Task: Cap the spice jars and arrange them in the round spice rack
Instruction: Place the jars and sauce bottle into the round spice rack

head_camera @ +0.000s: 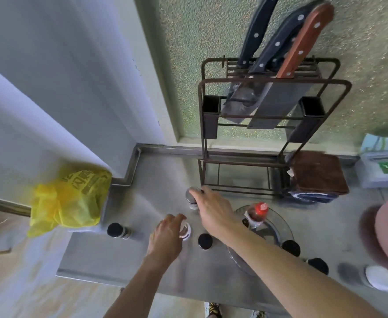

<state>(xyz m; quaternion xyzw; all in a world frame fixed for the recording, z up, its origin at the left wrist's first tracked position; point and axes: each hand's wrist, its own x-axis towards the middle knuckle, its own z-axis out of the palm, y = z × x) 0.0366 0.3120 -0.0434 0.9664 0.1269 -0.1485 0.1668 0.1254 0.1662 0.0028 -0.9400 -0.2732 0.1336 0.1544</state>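
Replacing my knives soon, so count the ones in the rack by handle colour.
Black handles: 2
Brown handle: 1
Total: 3 knives, all standing blade-down in the rack.

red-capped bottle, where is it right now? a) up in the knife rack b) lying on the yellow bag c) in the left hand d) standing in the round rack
d: the red-capped bottle stands upright inside the round spice rack on the steel counter, beside the right forearm, while the left hand rests on a different, white-rimmed jar.
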